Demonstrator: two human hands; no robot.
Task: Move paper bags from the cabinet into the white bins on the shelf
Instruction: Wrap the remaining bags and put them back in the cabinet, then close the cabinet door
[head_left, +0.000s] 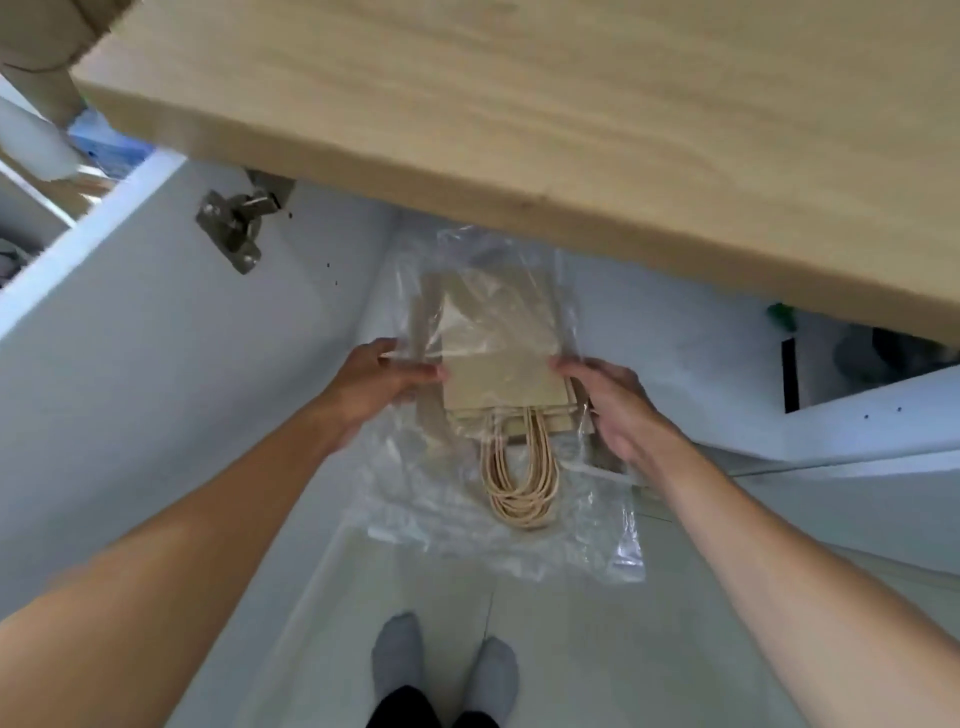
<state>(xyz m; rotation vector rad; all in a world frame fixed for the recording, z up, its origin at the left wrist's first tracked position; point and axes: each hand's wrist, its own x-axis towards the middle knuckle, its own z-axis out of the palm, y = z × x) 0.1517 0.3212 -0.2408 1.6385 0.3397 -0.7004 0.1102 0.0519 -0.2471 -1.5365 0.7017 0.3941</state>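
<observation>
the bags (506, 387) lay as a flat stack inside a clear wrap (498, 545), just under the wood top (519, 130) at the cabinet's mouth; their long axis ran straight away from the person, cord handles (519, 478) trailing back toward the feet; the left hand (382, 376) pinched the stack's left edge through the wrap, the right hand (618, 405) curled round its right edge, both equally near; no bins showed, so the stack likely had to come out handles first.
</observation>
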